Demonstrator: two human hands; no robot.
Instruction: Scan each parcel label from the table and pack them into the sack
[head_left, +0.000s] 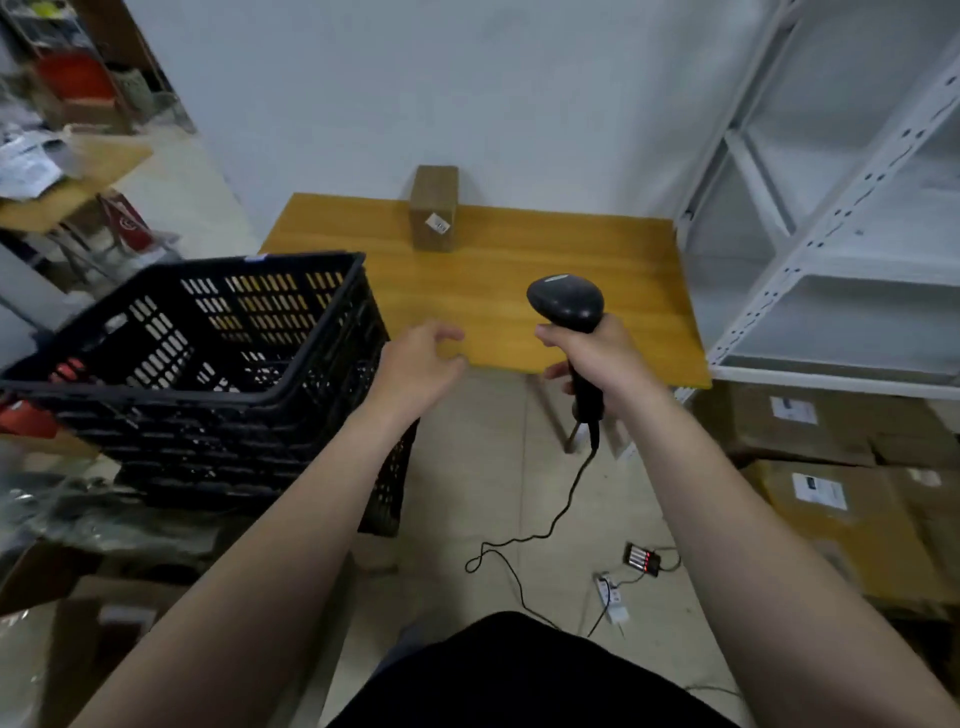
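While our right hand is gripping the scanner, our empty, relaxed left hand is lying nearer the upright parcel standing far across the table.

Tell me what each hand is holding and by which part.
The right hand grips the scanner by its handle, just below the head. The left hand holds nothing; its fingers are loosely open.
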